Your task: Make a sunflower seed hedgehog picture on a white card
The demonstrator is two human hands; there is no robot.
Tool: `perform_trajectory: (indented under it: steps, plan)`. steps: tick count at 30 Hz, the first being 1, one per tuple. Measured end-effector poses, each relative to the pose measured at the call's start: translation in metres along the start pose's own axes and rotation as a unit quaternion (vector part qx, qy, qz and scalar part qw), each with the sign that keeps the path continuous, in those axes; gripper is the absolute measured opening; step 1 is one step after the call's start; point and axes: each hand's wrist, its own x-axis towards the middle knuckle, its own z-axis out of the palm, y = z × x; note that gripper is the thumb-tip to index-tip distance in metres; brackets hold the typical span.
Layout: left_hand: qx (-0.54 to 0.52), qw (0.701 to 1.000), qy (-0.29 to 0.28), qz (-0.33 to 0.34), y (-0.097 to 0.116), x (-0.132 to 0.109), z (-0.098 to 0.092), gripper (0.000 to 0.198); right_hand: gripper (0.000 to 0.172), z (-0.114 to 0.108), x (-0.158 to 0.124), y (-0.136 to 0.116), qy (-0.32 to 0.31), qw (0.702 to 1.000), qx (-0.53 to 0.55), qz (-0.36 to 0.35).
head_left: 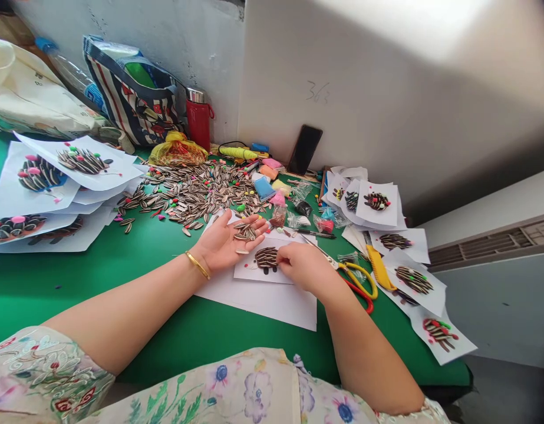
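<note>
Cradles a small heap of loose seeds (245,231) in the left hand (225,241), palm up, fingers apart and relaxed, a gold bangle (197,265) at the wrist. Brings the right hand (305,266) down with fingertips drawn together at the right edge of the seed hedgehog (266,258); cannot tell whether a seed sits between them. Keeps that figure on a small white card (254,272), just in front of the left palm, laid on larger white sheets (263,300) on the green surface (99,277).

Just right of the right hand: scissors (358,282) with yellow and red handles, then a yellow knife (378,268). Beyond both hands: a wide seed pile (196,191), with coloured clay lumps (265,187) and a yellow mesh bag (177,150) near it. Further out, finished cards stacked at the left (55,176) and spread at the right (378,203). Against the wall: a striped bag (134,94), a red flask (200,118) and a dark phone (304,149) leaning upright.
</note>
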Motion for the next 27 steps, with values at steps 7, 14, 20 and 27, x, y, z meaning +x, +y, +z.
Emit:
perform_trajectory:
  steps: [7, 14, 20, 27]
  plan:
    - [0.019, 0.999, 0.016, 0.029, 0.009, -0.002, 0.004, 0.058, 0.016, -0.002, -0.002, 0.005, 0.020, 0.999, 0.028, 0.004]
    - [0.204, 0.914, 0.144, 0.320, 0.068, 0.008, -0.007, 0.048, 0.017, -0.005, -0.004, 0.007, 0.111, 0.991, 0.074, 0.025]
    - [0.683, 0.532, 0.233, 0.443, 0.100, 0.013, -0.033, 0.016, 0.016, -0.002, -0.003, 0.006, 0.145, 0.986, 0.081, 0.011]
    - [0.907, 0.220, 0.229, 0.277, 0.083, 0.003, -0.028, 0.023, 0.017, -0.003, -0.002, 0.007, 0.158, 0.985, 0.073, 0.011]
